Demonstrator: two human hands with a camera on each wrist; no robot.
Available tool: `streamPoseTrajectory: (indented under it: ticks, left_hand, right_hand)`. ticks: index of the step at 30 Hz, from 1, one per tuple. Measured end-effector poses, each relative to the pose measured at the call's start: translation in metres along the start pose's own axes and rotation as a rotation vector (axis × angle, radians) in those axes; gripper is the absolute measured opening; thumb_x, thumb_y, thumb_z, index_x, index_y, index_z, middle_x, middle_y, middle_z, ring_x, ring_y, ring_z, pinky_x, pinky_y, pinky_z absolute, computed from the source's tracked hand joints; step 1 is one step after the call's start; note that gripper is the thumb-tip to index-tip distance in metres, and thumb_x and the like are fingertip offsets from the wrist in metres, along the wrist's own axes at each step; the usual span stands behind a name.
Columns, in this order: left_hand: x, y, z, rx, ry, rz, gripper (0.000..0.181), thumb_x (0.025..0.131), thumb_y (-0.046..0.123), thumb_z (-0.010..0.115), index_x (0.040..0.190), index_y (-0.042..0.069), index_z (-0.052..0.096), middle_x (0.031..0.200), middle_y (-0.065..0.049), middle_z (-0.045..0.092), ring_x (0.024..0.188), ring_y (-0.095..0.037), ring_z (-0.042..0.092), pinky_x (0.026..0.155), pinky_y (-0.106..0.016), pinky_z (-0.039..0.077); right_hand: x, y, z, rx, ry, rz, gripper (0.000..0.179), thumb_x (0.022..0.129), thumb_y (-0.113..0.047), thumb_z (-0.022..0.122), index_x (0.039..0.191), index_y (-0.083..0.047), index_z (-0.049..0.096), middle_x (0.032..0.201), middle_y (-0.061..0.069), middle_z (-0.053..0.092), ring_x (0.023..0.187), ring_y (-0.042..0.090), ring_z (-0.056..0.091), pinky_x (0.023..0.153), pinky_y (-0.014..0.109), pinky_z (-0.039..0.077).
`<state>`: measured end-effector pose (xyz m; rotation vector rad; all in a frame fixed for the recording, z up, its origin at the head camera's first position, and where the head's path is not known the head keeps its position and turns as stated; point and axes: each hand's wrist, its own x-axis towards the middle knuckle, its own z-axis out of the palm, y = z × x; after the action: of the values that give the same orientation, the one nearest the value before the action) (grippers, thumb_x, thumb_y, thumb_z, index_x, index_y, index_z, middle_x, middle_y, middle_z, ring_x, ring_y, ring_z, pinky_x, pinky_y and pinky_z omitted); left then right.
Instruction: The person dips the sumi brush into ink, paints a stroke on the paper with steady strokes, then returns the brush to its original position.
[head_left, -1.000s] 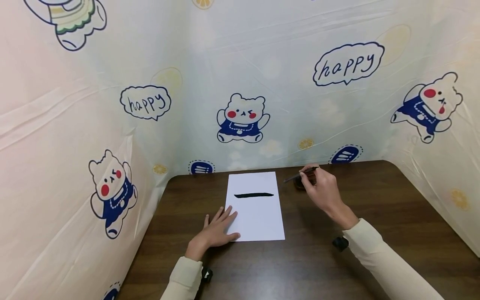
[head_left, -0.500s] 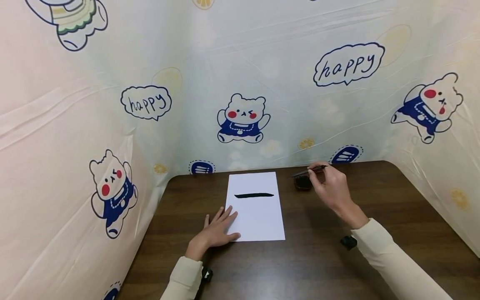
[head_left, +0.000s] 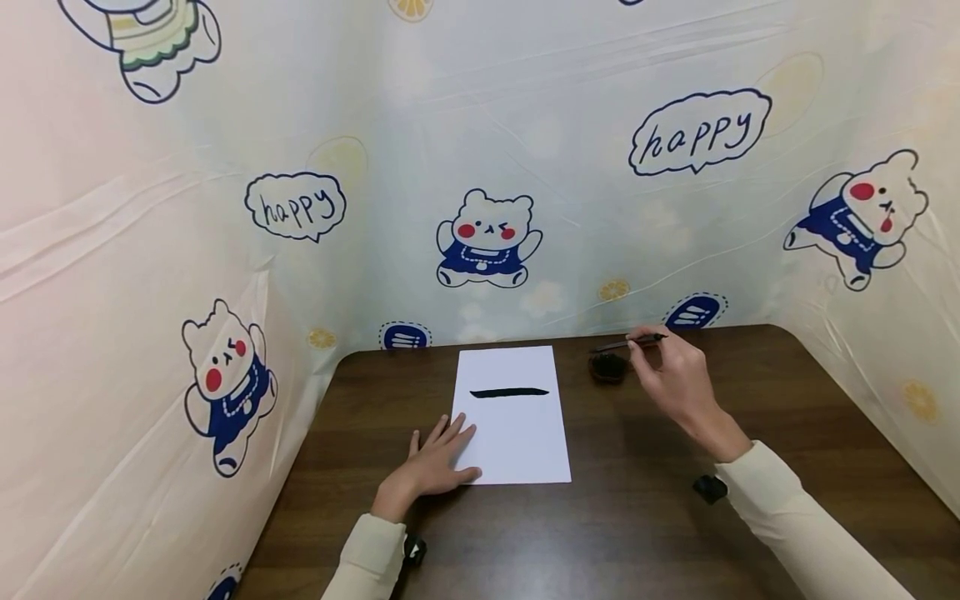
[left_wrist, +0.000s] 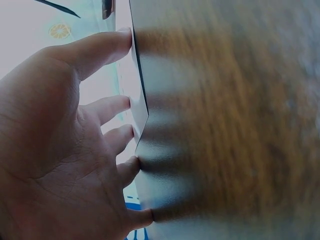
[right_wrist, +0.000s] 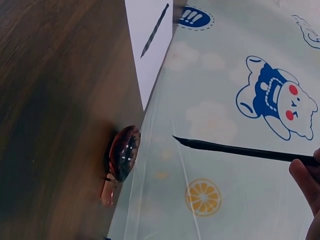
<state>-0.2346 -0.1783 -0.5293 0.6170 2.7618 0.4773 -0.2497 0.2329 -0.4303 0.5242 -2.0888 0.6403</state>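
My left hand (head_left: 429,468) lies with fingers spread on the lower left edge of a white sheet of paper (head_left: 517,450). A thick black horizontal stroke (head_left: 510,392) marks the sheet's upper half. To the right of the paper, my right hand (head_left: 678,379) pinches a thin dark ink brush (right_wrist: 235,150) held nearly level, its pointed black tip toward the left. Below the brush, a small dark dish (head_left: 606,370) stands on the table; the right wrist view shows its glossy reddish-brown side, with the brush tip apart from it.
The brown wooden table (head_left: 510,542) runs back to a pale cloth wall (head_left: 570,167) printed with bears and "happy" bubbles. Similar cloth hangs on the left and right sides. Dark wrist cameras sit below both cuffs.
My right hand has moved right with the brush, from near the paper's right edge to beside and above the dish, uncovering more of it. The left hand stays in place.
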Motion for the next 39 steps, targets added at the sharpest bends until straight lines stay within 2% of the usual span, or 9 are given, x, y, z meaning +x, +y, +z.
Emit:
streamPoseTrajectory:
  ticks: [13,22,27,39]
  left_hand:
    - [-0.001,0.002,-0.001,-0.003,0.012,0.001,0.080,0.091,0.059,0.057,0.156,0.024,0.028,0.166,-0.003,0.013,0.154,-0.035,0.006,0.111,-0.076,0.001]
    - [-0.002,0.002,-0.001,-0.008,0.004,-0.003,0.079,0.091,0.059,0.056,0.156,0.025,0.027,0.167,-0.002,0.012,0.154,-0.034,0.005,0.111,-0.076,0.000]
    - [-0.002,0.002,0.000,-0.003,0.002,-0.003,0.079,0.091,0.059,0.056,0.156,0.025,0.026,0.167,-0.001,0.011,0.154,-0.034,0.004,0.111,-0.075,0.000]
    - [-0.001,0.001,0.000,-0.004,0.005,-0.006,0.080,0.091,0.060,0.056,0.156,0.025,0.026,0.167,-0.001,0.011,0.154,-0.034,0.004,0.111,-0.076,0.000]
  right_hand:
    - [-0.002,0.008,-0.006,-0.030,0.025,-0.060,0.022,0.083,-0.003,0.072,0.105,-0.001,0.067,0.095,0.010,0.071,0.076,0.020,0.068,0.063,0.037,0.053]
    - [-0.006,0.012,-0.009,-0.028,0.016,-0.079,0.027,0.079,0.000,0.074,0.105,-0.001,0.068,0.099,0.011,0.071,0.084,0.022,0.068,0.068,0.037,0.053]
    - [-0.008,0.014,-0.011,-0.037,-0.003,-0.096,0.025,0.081,-0.001,0.072,0.105,-0.001,0.069,0.100,0.012,0.071,0.087,0.023,0.068,0.070,0.038,0.054]
    - [-0.011,0.018,-0.014,-0.039,-0.032,-0.202,0.026,0.078,0.002,0.069,0.105,0.001,0.068,0.099,0.011,0.070,0.089,0.023,0.067,0.071,0.037,0.054]
